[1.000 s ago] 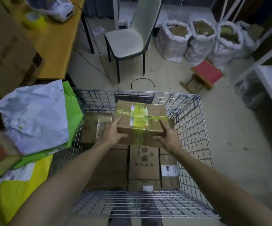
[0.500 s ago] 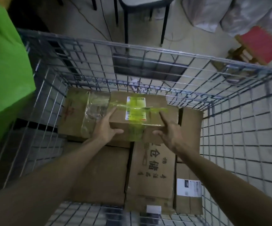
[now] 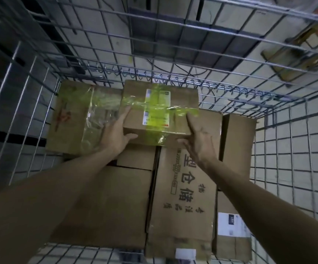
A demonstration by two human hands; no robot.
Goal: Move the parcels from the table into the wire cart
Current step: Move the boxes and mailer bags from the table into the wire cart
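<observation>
Head view: looks down into the wire cart, mesh walls on all sides of the frame.
Parcel: brown carton, yellow-green tape crossed over a white label, upper middle of frame, inside the cart and over the stacked cartons; can't tell if its weight is set down.
Left grip: on the parcel's near left corner, fingers flat up the left side, thumb along the near face; pinching the parcel.
Right grip: on the near right corner, forefinger up the right edge, thumb on the near face; pinching the parcel.
Taped box: left of the parcel, touching it, clear and yellow-green film over its top.
Printed box: long carton with black characters, centre to lower frame, just below the right grip.
Plain box: lower left, partly under the left forearm.
Labelled box: lower right, white sticker on top, beside the printed box.
Tall box: right of centre, against the right mesh wall.
Stool: upper right, outside the cart, blurred through the mesh.
</observation>
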